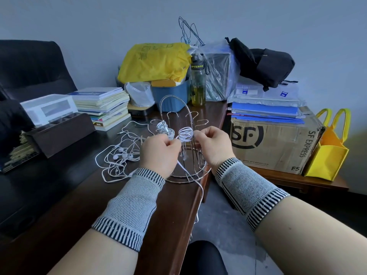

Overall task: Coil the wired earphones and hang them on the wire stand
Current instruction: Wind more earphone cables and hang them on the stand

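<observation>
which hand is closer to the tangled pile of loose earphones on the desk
Left. The left hand sits just right of the loose earphones, nearly beside them, pinching the cable. The right hand is farther right, past the wire stand, holding the coil.

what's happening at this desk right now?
A person is coiling white earphones. The right hand holds a small coil in front of the wire stand, and the left hand pinches the cable beside it. The loose end trails off the desk edge. One coiled set already hangs on the stand; a tangled pile waits to the left.
</observation>
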`<state>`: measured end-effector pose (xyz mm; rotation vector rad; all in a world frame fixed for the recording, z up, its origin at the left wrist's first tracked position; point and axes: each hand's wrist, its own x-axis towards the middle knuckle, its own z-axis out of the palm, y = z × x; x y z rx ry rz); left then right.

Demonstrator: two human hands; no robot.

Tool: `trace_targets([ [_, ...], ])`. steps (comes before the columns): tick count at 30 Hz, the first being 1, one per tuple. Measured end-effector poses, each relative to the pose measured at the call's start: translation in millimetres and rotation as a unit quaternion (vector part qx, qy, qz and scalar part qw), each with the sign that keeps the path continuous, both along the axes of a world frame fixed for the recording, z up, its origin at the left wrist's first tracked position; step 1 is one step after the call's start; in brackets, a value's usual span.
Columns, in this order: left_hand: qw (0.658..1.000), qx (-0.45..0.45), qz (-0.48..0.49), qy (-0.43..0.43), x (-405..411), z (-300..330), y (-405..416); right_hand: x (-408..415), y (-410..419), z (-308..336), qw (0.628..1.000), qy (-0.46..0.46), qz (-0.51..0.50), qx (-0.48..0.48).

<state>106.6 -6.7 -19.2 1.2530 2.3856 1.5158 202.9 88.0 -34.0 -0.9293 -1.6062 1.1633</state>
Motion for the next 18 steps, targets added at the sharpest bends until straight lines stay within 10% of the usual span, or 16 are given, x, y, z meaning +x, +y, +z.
trace_targets([
  [5,0.989,0.062,-0.035,-0.130,3,-10,-6,3,-3,-4,0.999,0.007,0.012,0.040],
  [12,0.992,0.066,-0.023,-0.104,5,-12,-10,2,-12,-3,0.981,-0.028,0.015,0.191],
  [18,0.994,0.080,-0.010,-0.073,2,-18,-10,-2,2,10,0.996,-0.037,0.043,0.073],
])
